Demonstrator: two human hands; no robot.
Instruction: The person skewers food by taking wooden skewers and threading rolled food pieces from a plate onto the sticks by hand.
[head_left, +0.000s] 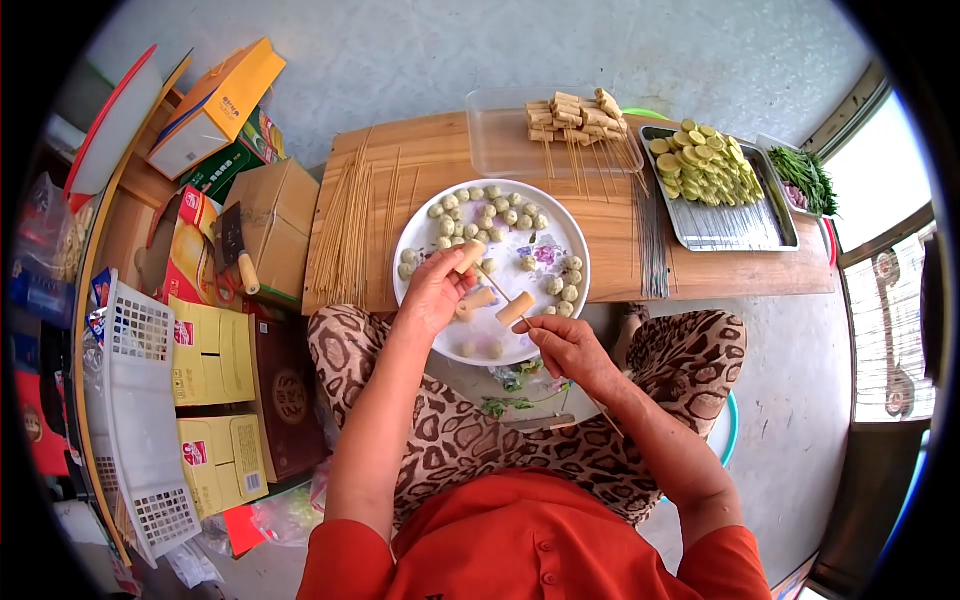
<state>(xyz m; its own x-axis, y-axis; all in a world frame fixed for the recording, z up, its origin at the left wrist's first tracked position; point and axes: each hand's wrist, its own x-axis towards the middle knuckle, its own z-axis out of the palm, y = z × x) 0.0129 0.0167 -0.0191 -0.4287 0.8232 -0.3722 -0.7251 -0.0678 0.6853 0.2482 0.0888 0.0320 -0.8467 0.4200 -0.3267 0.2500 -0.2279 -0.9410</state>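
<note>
My left hand (436, 292) pinches a short tan roll (468, 257) above a white round plate (417, 240). In my right hand (574, 352) is a thin bamboo skewer (604, 413), its lower end sticking out below the fist. Another tan roll (515, 309) is threaded on this skewer just ahead of my right fingers, and the skewer's upper end meets the roll in my left hand. On the plate lie loose rolls (478, 299), partly behind my left hand, and several speckled pale-green balls (528, 222) around the rim and upper half.
The plate overlaps the front of a wooden table (610, 265). Bare bamboo skewers (345, 235) lie left, metal skewers (652, 240) right. A clear bin (492, 150) holds skewered rolls, a metal tray (735, 232) sliced green vegetables. Boxes and a cleaver (236, 243) stand left.
</note>
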